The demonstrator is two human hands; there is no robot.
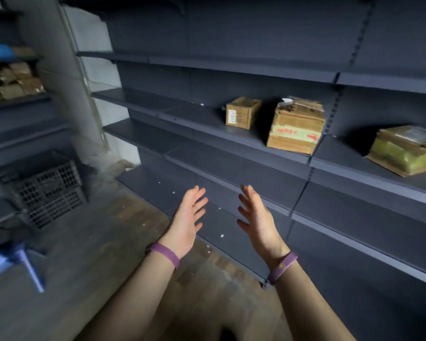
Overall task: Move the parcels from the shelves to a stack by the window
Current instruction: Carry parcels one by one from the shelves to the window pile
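Three cardboard parcels stand on one dark grey shelf (207, 124): a small box (242, 112) with a white label, a bigger taped box (296, 125) to its right, and a flat parcel (405, 150) with green tape at the far right. My left hand (188, 217) and my right hand (256, 215) are raised side by side below that shelf, palms facing each other, fingers straight and spread. Both hands hold nothing and are well short of the parcels. Each wrist wears a purple band.
The grey shelving runs along the right wall with several bare boards above and below. A black plastic crate (47, 190) sits on the floor at left, a blue stool (15, 262) nearer. More brown parcels (12, 81) fill a rack at far left.
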